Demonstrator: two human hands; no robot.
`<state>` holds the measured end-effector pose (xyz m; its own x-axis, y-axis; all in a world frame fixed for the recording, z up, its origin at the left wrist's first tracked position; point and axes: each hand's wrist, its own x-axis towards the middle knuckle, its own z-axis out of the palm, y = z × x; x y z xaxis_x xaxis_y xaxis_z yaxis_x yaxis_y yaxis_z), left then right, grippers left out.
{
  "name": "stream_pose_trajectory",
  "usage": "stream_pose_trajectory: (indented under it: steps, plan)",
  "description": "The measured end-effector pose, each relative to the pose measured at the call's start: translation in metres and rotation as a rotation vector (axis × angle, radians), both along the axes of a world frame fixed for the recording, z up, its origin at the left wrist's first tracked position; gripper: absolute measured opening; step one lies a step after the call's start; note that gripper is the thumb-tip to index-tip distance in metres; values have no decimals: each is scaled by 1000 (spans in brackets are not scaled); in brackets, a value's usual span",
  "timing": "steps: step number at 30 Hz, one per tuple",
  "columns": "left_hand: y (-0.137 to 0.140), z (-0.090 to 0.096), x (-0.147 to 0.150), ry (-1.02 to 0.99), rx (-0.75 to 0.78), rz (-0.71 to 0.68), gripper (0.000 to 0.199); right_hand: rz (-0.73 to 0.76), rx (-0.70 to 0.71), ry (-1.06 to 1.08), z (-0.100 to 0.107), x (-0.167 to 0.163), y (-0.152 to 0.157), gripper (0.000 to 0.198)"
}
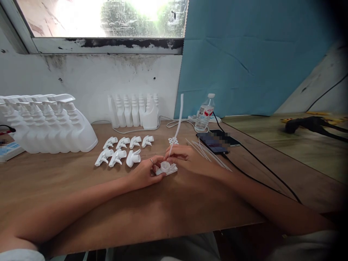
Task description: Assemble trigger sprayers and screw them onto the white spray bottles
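My left hand [148, 169] is closed on a white trigger spray head [165, 167], which lies on its side at the table with its round collar facing up. Close beside it, my right hand [185, 157] pinches the lower part of a white plastic tube [179, 117]. The tube stands up at a slight tilt, its lower end near the spray head; whether it is inserted is hidden by the fingers. Small white rings [173, 140] lie just behind my right hand. More thin white tubes [210, 156] are spread to its right.
Several white spray heads [118, 157] lie in two rows left of my hands. White bottles [54, 123] stand at the far left, others [134, 112] by the wall. A water bottle [205, 113] and phones [213, 142] with black cables [261, 159] are on the right.
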<state>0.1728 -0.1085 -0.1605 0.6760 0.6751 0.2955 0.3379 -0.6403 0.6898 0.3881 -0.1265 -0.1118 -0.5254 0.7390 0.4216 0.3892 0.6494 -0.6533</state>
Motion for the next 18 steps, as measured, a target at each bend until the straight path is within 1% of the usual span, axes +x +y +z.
stream_pose_trajectory:
  steps: [6, 9, 14, 18]
  plan:
    - [2, -1, 1, -59, -52, -16, 44, -54, 32, -80, -11, -7, 5, 22]
    - [2, 0, 1, -70, -47, -18, 43, -33, 71, -85, -12, -12, 3, 22]
    - [1, 3, 2, -67, -62, -8, 39, 8, 68, -62, -14, -17, 1, 22]
    - [2, 2, 1, -98, -70, -14, 40, -16, 79, -50, -17, -17, 0, 21]
